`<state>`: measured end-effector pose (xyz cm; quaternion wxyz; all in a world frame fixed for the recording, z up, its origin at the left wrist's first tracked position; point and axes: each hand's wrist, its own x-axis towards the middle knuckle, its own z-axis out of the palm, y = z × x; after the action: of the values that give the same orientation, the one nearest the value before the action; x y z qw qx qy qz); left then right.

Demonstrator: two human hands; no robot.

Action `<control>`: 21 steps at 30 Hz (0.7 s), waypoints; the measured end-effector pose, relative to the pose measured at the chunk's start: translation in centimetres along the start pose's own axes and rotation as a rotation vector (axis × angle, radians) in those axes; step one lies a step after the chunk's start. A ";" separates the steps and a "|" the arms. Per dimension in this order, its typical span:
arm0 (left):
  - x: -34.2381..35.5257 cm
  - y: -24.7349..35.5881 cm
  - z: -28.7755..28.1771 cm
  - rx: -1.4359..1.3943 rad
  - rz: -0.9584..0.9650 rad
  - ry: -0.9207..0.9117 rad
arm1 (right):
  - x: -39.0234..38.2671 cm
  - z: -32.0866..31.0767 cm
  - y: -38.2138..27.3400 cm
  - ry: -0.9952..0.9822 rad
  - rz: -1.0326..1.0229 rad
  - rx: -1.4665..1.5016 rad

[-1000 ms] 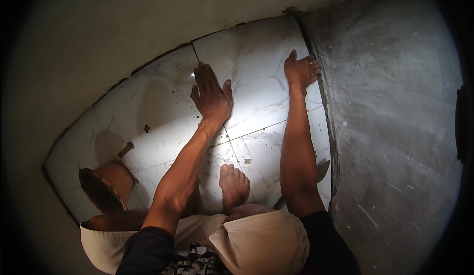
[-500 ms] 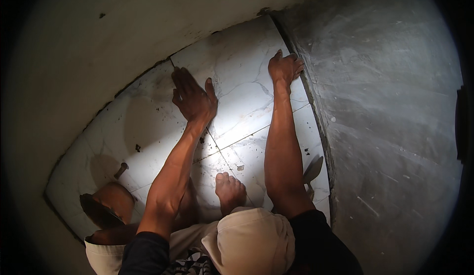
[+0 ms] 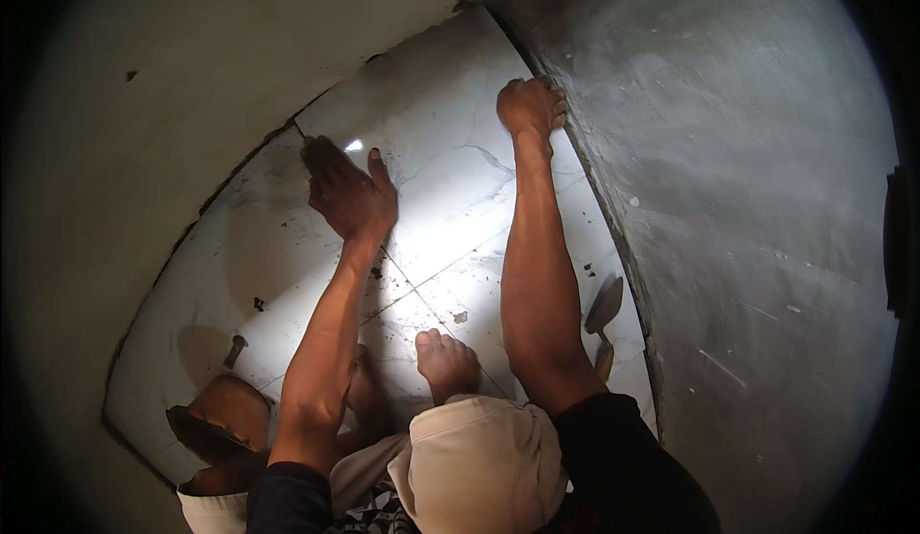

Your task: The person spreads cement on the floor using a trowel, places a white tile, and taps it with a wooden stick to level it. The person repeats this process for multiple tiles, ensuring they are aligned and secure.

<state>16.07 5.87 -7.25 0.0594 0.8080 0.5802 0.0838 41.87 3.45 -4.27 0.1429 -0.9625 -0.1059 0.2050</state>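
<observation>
A large white marble-patterned floor tile [image 3: 436,151] lies in the far corner, under both of my hands. My left hand [image 3: 353,189] is pressed flat near the tile's left seam, thumb apart from the other fingers. Along the right wall, my right hand [image 3: 530,105] is curled like a fist at the tile's edge, its fingers bent down toward the dark gap. What those fingers grip, if anything, is hidden. A pointed trowel [image 3: 605,306] lies beside my right forearm.
A grey plastered wall [image 3: 738,247] rises on the right, a beige wall [image 3: 144,132] on the left. By my left knee are a brown rounded object [image 3: 230,409] and a short rusty piece [image 3: 234,351]. Dark crumbs [image 3: 259,304] dot the tiles. My bare foot [image 3: 447,362] stands near the seams.
The whole view has shifted slightly, showing more of the trowel. Both hands keep about the same places on the tile. My right thumb, raised before, is now tucked in.
</observation>
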 end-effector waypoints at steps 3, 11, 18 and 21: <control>0.0 -0.4 0.3 -0.053 0.033 0.043 | -0.1 -0.4 -0.2 -0.013 0.012 -0.006; -3.3 -0.2 -0.6 -0.119 0.268 -0.186 | 0.0 -0.9 0.6 -0.061 -0.066 -0.056; -8.8 5.7 -2.6 -0.208 0.674 -0.416 | -0.3 -3.6 0.5 -0.185 -0.060 0.022; -8.5 6.7 -1.4 -0.132 0.777 -0.294 | 0.9 -2.3 1.3 -0.173 -0.087 0.042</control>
<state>19.38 -4.35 -5.14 0.1570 0.9645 0.2111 0.0209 43.86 1.97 -3.00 0.1620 -0.9326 -0.1550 0.2830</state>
